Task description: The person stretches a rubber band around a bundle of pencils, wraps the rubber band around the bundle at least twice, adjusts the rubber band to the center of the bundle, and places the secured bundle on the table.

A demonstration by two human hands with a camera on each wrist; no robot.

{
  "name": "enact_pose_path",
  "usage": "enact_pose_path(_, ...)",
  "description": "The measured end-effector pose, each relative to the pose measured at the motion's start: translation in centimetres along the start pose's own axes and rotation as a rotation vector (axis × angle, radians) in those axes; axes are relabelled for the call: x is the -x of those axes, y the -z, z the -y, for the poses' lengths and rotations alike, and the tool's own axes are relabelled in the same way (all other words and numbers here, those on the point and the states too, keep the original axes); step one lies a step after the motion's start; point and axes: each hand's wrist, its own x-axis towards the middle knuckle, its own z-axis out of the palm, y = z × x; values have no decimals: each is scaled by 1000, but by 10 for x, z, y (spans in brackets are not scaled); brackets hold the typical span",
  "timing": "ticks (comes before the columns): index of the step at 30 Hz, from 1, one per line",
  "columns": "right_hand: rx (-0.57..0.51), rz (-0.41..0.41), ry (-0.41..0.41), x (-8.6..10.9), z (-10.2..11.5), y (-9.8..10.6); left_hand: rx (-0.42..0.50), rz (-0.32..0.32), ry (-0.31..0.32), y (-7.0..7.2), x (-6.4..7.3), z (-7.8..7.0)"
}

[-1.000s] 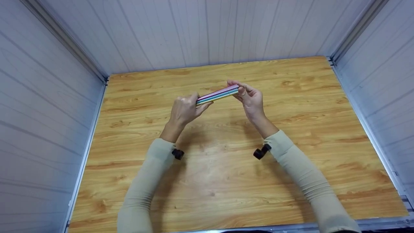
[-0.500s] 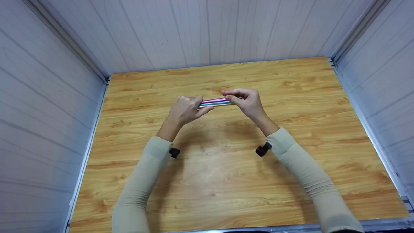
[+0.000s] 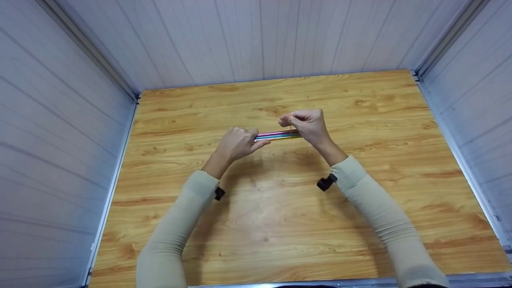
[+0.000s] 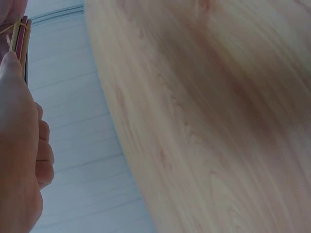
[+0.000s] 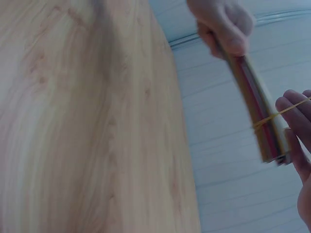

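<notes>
My left hand (image 3: 239, 144) grips one end of a bundle of slim, shiny pencils (image 3: 280, 135) in pink, blue and yellow, held above the table. The thumb lies along the bundle's near side. At the other end, a thin yellow rubber band (image 5: 278, 113) loops round the pencils and is stretched out to the side. My right hand (image 3: 311, 125) pinches the pulled part of the band, its thumb and fingertips just above the bundle in the head view. In the left wrist view the far bundle end (image 4: 20, 43) shows past the left thumb.
A wood-grain table (image 3: 264, 224) lies beneath both hands. Pale panel walls (image 3: 240, 40) close it in at the back and on both sides. Small black cameras (image 3: 327, 182) hang at the cuffs.
The bundle has swung from slanting up to the right to nearly level and has come lower. My right hand has moved from the bundle's end to the rubber band, pulling it up away from the pencils.
</notes>
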Motion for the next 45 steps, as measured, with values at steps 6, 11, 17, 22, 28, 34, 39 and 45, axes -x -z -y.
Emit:
enact_pose_path(6, 103, 35, 119, -5, 6, 4, -4, 31, 68, -4, -6, -2)
enact_pose_path(11, 176, 52, 233, -2, 5, 5, -34, -27, 152, -3, -10, 2)
enact_pose_path(17, 96, 137, 427, 5, 6, -5, -25, -101, 272, 3, -11, 11)
enact_pose_path(22, 161, 107, 558, 7, 7, -14, 68, -68, 383, 10, -17, 10)
enact_pose_path(28, 251, -73, 689, 8, -2, -24, 428, -53, 521, 10, -20, -3)
enact_pose_path(34, 34, -345, 494, 9, 3, -38, 558, -186, 552, 3, -25, -21)
enact_pose_path(39, -310, -588, 196, 1, 15, -44, 513, -325, 528, -4, -29, -31)
enact_pose_path(45, -506, -669, -36, -6, 17, -40, 331, -486, 487, -7, -25, -32)
